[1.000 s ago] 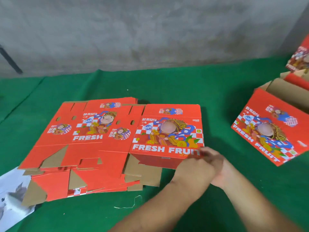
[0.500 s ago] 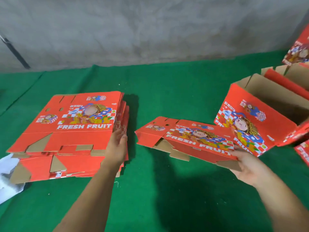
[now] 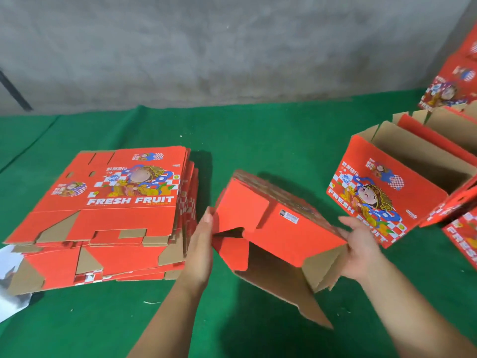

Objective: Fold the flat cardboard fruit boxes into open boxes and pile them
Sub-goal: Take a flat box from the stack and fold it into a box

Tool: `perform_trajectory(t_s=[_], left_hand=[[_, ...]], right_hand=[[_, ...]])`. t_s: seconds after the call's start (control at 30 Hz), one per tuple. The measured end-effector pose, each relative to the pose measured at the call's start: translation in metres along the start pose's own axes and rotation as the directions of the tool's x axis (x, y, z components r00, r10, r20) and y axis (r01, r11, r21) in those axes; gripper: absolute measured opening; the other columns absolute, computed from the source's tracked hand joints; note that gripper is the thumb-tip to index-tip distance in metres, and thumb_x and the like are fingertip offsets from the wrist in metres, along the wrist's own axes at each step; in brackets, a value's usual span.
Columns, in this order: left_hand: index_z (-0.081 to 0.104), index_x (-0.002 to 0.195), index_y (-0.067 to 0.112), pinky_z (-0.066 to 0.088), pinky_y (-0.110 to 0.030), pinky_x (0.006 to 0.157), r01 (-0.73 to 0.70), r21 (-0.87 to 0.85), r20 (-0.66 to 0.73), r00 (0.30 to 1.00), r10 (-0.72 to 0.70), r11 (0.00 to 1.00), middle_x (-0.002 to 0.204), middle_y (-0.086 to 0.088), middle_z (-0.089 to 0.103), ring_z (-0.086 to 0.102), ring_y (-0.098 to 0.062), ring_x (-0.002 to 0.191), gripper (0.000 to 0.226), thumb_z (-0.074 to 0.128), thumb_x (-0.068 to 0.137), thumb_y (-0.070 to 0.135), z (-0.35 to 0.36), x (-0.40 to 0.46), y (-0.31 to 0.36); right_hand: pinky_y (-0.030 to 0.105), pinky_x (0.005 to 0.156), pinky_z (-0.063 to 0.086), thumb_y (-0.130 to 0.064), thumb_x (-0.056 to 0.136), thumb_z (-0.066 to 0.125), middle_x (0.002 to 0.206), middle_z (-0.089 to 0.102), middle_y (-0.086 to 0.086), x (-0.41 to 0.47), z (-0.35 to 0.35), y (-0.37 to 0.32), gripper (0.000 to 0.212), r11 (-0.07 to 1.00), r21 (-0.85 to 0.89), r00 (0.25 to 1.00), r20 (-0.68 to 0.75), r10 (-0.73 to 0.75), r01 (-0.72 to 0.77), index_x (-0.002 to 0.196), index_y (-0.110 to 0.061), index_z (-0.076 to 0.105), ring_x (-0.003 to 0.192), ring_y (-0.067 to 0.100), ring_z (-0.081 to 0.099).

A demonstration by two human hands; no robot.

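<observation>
While both hands hold it above the green mat [image 3: 258,130], the box in work [image 3: 278,223] is a half-opened red carton, tipped so that its plain red underside faces the camera. A small white label sits near the middle of that face. The corrugated brown edge shows along the far upper side. Brown inner flaps hang loose at the near lower end, one long flap reaching down toward the mat. A red flap on the left is folded partway inward, leaving a dark gap. The long axis runs from upper left to lower right, with the far edge raised and the open flapped end pointing toward the person. Left hand [image 3: 202,239]: fingers straight, flat against the left side flap, pressing rather than curling round it. Right hand [image 3: 358,244]: fingers and thumb curled round the lower right corner, gripping it. The box sits between the stack of flat boxes [image 3: 108,210] on the left and a folded open box [image 3: 382,192] on the right, apart from both. More folded boxes [image 3: 449,89] stand at the far right edge. White paper [image 3: 10,264] lies under the stack's near left corner.
</observation>
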State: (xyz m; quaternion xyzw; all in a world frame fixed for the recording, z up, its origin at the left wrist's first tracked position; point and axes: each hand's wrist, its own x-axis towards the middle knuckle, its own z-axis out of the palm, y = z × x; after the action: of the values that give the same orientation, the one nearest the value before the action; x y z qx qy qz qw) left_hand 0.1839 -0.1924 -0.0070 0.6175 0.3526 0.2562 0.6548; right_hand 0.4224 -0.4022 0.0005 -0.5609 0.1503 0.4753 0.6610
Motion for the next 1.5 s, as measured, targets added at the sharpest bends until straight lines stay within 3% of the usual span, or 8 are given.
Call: perform_trajectory(t_s=[0.23,0.4,0.63,0.9,0.97,1.13,1.33,1.5], left_hand=[[0.048,0.136,0.065,0.048,-0.048,0.106,-0.163,0.249,0.06,0.986,0.153,0.955,0.13,0.039,0.059,0.055,0.015,0.12,0.054,0.05,0.085,0.082,-0.018,0.001,0.032],[0.068,0.1,0.038,0.059,-0.048,0.078,-0.034,0.527,0.04,0.999,0.015,0.849,0.083,0.005,0.076,0.073,-0.025,0.081,0.031,0.056,0.085,0.062,-0.027,0.015,0.047],[0.061,0.09,0.014,0.048,-0.037,0.076,0.074,0.639,-0.054,0.997,-0.052,0.765,0.1,-0.015,0.068,0.064,-0.03,0.089,0.056,0.028,0.084,0.06,-0.027,0.018,0.039],[0.03,0.143,0.026,0.038,-0.053,0.115,-0.118,0.339,-0.065,0.987,0.149,0.933,0.139,-0.009,0.049,0.048,-0.028,0.13,0.052,0.04,0.093,0.018,-0.008,0.017,0.037],[0.027,0.14,0.032,0.039,-0.053,0.114,-0.132,0.341,-0.073,0.983,0.166,0.931,0.139,-0.009,0.049,0.049,-0.027,0.129,0.048,0.039,0.101,0.007,-0.009,0.018,0.035],[0.016,0.154,0.023,0.032,-0.05,0.121,-0.182,0.271,-0.094,0.972,0.214,0.945,0.154,-0.008,0.037,0.041,-0.022,0.142,0.058,0.039,0.104,0.003,-0.005,0.014,0.027],[0.022,0.155,0.002,0.029,-0.028,0.122,-0.327,0.422,-0.238,0.86,0.451,0.846,0.15,-0.029,0.029,0.023,0.002,0.146,0.074,0.054,0.09,-0.014,-0.007,0.003,0.029],[0.07,0.116,0.02,0.037,-0.043,0.098,-0.454,0.777,0.043,0.728,0.684,0.436,0.127,-0.011,0.052,0.048,-0.037,0.116,0.04,0.073,0.082,-0.001,-0.002,-0.01,0.046]], right_hand=[[0.041,0.071,0.054,-0.056,0.088,0.059,0.083,0.069,0.011,-0.032,0.052,-0.009,0.038,0.994,-0.095,0.99,0.133,-0.041,0.054,0.103,-0.023,0.049,0.066,0.028,0.067],[0.048,0.12,0.032,-0.072,0.081,0.064,0.131,0.064,0.015,-0.039,0.054,-0.029,0.054,0.875,-0.403,0.963,0.144,-0.23,0.269,0.109,-0.028,0.077,0.126,0.029,0.06],[0.027,0.107,0.037,-0.054,0.067,0.092,0.154,0.029,-0.029,-0.048,0.024,-0.025,0.119,0.525,-0.731,0.898,0.318,-0.304,0.436,0.159,-0.049,0.016,0.124,-0.018,0.043],[0.033,0.098,0.038,-0.004,0.087,0.057,0.113,0.054,0.012,-0.064,0.037,-0.05,0.043,-0.635,-0.624,-0.102,0.672,-0.734,0.456,0.129,-0.012,0.067,0.101,0.036,0.056],[0.036,0.083,0.044,-0.019,0.091,0.057,0.097,0.062,0.001,-0.078,0.051,-0.048,0.034,-0.814,-0.42,-0.027,0.883,-0.469,0.402,0.122,-0.023,0.07,0.087,0.028,0.059],[0.039,0.083,0.051,-0.049,0.102,0.042,0.119,0.069,-0.001,-0.092,0.066,-0.029,0.037,-0.852,-0.441,0.756,0.649,-0.083,0.284,0.135,-0.036,0.051,0.108,0.031,0.066],[0.044,0.098,0.047,-0.07,0.09,0.049,0.164,0.033,-0.005,-0.07,0.071,-0.012,0.091,-0.569,-0.768,0.675,0.588,-0.446,0.294,0.155,-0.035,-0.004,0.132,0.029,0.056],[0.042,0.123,0.011,-0.075,0.083,0.058,0.162,-0.035,-0.016,-0.042,0.063,-0.008,0.112,-0.127,-0.946,0.918,0.321,-0.235,0.298,0.146,-0.056,-0.034,0.157,0.015,-0.003]])
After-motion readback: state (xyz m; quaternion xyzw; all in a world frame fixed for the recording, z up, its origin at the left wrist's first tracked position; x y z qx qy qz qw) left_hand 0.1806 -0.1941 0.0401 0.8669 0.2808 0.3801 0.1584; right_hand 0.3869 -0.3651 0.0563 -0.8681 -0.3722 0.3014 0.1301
